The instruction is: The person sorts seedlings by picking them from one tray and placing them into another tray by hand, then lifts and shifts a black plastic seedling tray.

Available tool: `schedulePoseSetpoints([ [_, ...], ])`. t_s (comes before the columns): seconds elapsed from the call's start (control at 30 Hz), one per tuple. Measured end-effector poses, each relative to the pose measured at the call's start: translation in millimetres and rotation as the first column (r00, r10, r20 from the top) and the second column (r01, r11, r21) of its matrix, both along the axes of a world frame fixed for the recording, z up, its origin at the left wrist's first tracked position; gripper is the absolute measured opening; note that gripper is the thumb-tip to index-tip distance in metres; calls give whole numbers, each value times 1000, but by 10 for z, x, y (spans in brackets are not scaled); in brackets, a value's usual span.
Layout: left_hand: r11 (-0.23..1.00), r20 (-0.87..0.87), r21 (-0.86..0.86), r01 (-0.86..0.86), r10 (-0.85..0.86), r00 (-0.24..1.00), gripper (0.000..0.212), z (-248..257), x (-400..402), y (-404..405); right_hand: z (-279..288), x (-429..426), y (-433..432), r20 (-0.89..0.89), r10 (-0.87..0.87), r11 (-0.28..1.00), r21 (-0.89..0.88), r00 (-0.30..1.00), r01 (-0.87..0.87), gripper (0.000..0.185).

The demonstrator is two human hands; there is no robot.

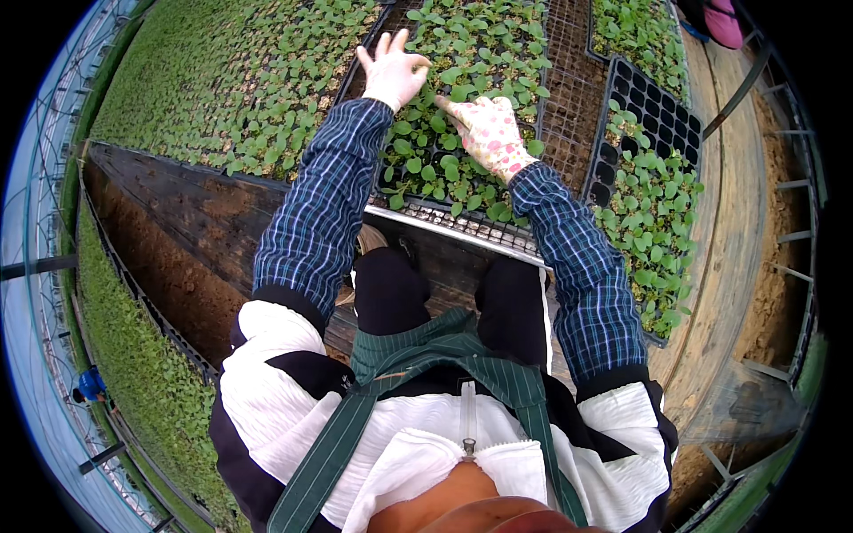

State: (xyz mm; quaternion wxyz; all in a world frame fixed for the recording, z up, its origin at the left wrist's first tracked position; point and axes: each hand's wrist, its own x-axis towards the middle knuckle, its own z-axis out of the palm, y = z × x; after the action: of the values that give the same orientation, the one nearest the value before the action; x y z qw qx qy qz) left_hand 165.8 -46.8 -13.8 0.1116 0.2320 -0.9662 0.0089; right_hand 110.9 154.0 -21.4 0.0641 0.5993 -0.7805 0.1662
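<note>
My left hand [398, 72], in a thin pale glove, is over the left edge of a black cell tray of leafy green seedlings [480, 73]. Its thumb and forefinger meet in a pinch while the other fingers spread; whether a stem is between them is too small to tell. Close by on the right, my right hand [490, 133] wears a white glove with a pink floral print. Its forefinger reaches in among the leaves towards my left hand, and the remaining fingers are curled. Near the tray's front edge, dark cells [393, 173] show between seedlings.
A black tray [656, 113], partly bare-celled, stands at right with seedlings [643, 233] in it. Wooden planks [726, 200] run beyond it. A wide seedling bed [233, 86] spreads left. A metal-edged support [460, 236] lies before my knees. A person in blue [91, 385] is far left.
</note>
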Motion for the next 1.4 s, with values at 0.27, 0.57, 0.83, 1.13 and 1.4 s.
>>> schedulePoseSetpoints([
  [0.27,974,677,-98,203,-85,731,35,167,-510,153,-78,-79,3,-256,145,989,47,956,-138,42],
  [0.57,968,734,-151,199,-25,679,36,81,-709,112,-88,-71,-17,-311,169,985,83,935,-150,38],
  [0.83,964,683,-159,211,-47,729,28,38,-675,136,-114,-53,-24,-260,163,982,132,952,-133,46],
  [1.13,960,682,-151,235,-71,728,29,-12,-658,142,-86,-41,-6,-150,141,980,164,979,-116,56],
  [1.4,967,635,-147,208,-68,769,20,-18,-599,132,-90,-32,27,-171,108,990,105,979,-91,40],
])
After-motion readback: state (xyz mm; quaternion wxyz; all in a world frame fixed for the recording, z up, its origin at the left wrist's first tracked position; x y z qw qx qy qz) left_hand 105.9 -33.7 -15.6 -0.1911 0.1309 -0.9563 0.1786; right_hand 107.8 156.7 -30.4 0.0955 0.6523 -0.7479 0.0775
